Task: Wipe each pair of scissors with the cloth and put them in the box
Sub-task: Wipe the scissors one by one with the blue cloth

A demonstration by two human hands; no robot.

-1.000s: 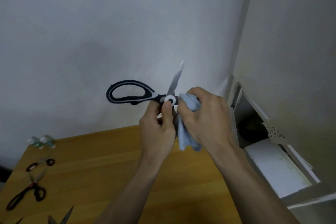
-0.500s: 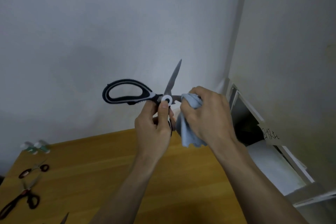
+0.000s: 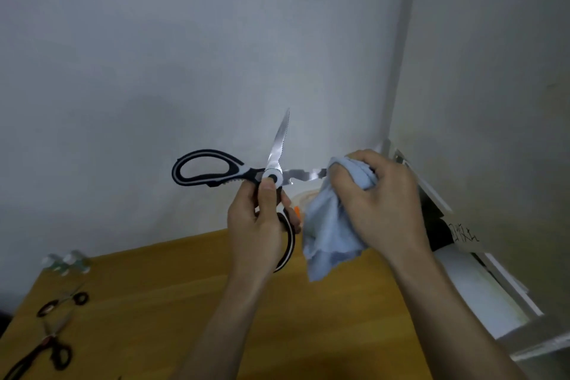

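Note:
I hold a large pair of black-and-white kitchen scissors up in front of the wall, blades spread wide. My left hand grips the lower handle, thumb on the white pivot. One serrated blade points up; the other runs right into a light blue cloth. My right hand grips the cloth bunched around that blade's outer end, hiding its tip. The open box with a white inside stands at the right, beside the wooden table.
Two smaller pairs of scissors lie at the table's left edge, one with dark round handles, one black-handled. Small clear bottles stand at the back left corner. Walls close in behind and to the right.
My right hand has slid the cloth outward along the horizontal blade, from the pivot to near the tip, baring the metal. The view has shifted slightly.

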